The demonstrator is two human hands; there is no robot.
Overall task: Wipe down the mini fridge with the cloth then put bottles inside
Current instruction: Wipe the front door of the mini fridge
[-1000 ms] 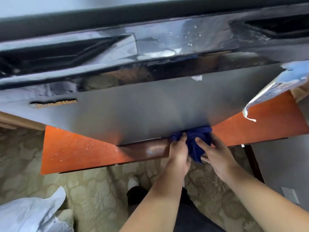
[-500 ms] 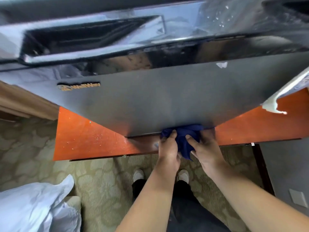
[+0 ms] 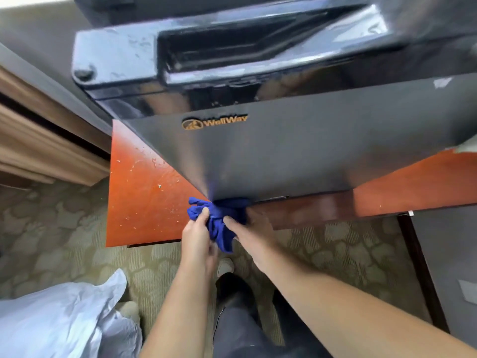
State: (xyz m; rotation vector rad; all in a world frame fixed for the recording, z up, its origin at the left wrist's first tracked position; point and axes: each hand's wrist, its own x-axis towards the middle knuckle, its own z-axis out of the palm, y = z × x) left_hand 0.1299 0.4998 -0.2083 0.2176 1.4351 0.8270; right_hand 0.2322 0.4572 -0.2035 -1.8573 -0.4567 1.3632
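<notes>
Lower left, cut off by the frame: a crumpled white plastic bag (image 3: 59, 319) on the patterned carpet (image 3: 64, 228), contents hidden. Next, the orange-red worktop (image 3: 144, 192), speckled with pale flecks towards its left edge. On it, set back from the front edge, the black mini fridge (image 3: 284, 156): door shut, inside hidden, right side cropped, glossy top blurred. On the door, a gold WellWay logo (image 3: 215, 123). At the door's lower left corner, pressed against it, the bunched blue cloth (image 3: 219, 223), one tail hanging past the worktop's front edge. Left hand (image 3: 197, 236) pinching the cloth's left side between thumb and fingers. Right hand (image 3: 254, 236) gripping its right side, fingertips out of sight behind the cloth. Half a second earlier, cloth and both hands further right, near the middle of the door's bottom edge.
</notes>
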